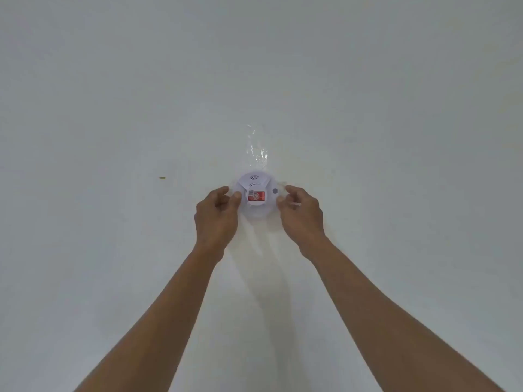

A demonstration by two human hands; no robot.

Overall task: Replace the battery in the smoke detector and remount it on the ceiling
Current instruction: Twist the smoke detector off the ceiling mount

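Smoke detector sits on ceiling, left hand and right hand pinching its rim. Clear tape just beyond; small dark speck far left.

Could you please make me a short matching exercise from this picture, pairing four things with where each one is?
Things:
1. left hand
2. right hand
3. clear tape
4. red label

Places:
A. on the ceiling just above the smoke detector
B. on the detector's face
C. at the detector's right edge
D. at the detector's left edge

Pairs: 1-D, 2-C, 3-A, 4-B
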